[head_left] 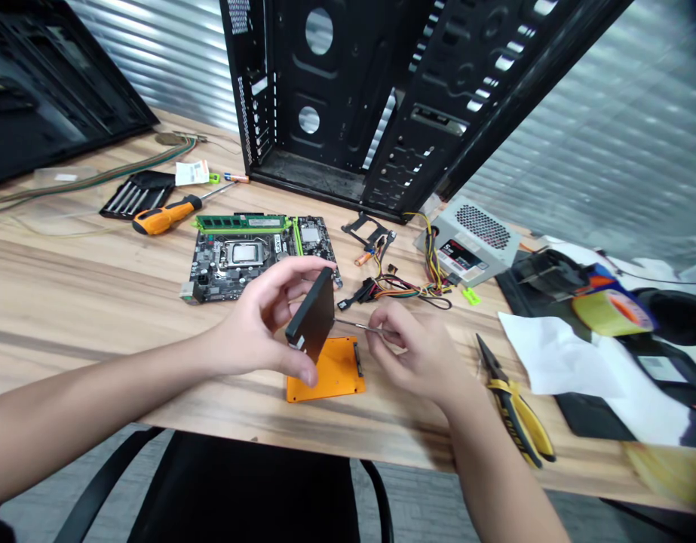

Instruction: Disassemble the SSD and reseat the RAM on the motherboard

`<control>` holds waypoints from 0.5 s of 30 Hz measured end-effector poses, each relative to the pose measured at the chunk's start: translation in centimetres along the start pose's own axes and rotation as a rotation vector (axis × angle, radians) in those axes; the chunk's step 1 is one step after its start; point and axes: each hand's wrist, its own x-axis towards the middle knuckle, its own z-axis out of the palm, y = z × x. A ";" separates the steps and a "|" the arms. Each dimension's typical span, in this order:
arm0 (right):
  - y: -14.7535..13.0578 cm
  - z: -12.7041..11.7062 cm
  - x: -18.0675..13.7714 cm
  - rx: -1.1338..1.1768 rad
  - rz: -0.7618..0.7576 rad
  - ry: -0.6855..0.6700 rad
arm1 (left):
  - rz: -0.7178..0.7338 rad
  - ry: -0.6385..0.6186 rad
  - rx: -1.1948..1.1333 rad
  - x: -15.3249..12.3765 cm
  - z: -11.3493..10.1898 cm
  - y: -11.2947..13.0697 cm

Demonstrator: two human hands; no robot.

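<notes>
Between its thumb and fingers, my left hand [262, 324] grips a thin black drive-shaped case [319, 313], tilted up on edge. My right hand [412, 347] is closed on a slim metal screwdriver [356, 324]; its tip meets the right side of the case. Whether it sits in a screw I cannot tell. Below the case an orange solid-state drive [339, 373] lies flat on the table, partly covered by my left thumb. Behind my left hand is a motherboard [209, 260] with a green memory stick [240, 222] and a processor [244, 253].
An open black computer case [325, 188] stands at the back. To its right sit a power supply [477, 234] and cables [404, 285]. Pliers [517, 422] lie right of my right hand. An orange screwdriver [167, 216] and bit set [138, 194] are at left.
</notes>
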 end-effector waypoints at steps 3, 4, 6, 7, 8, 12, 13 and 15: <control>0.1 -0.1 0.1 -0.013 -0.014 -0.005 | -0.012 0.003 0.000 0.0 0.0 -0.1; 0.1 -0.2 0.2 -0.016 -0.023 -0.009 | -0.013 0.003 0.001 0.0 0.0 -0.2; 0.2 -0.3 0.3 -0.025 -0.050 -0.019 | -0.007 0.003 0.003 0.0 -0.1 -0.2; 0.2 -0.4 0.4 -0.034 -0.066 -0.022 | 0.000 0.002 0.004 0.0 -0.1 -0.1; 0.3 -0.4 0.4 -0.044 -0.080 -0.023 | 0.007 0.002 0.007 0.0 -0.1 -0.1; 0.2 -0.3 0.4 -0.075 -0.056 -0.033 | 0.027 -0.010 0.018 0.1 -0.2 -0.1; 0.2 -0.3 0.4 -0.070 -0.034 -0.035 | 0.029 -0.014 0.018 0.1 -0.2 -0.2; 0.1 -0.2 0.3 -0.052 0.016 -0.044 | 0.037 -0.024 0.016 0.1 -0.2 -0.2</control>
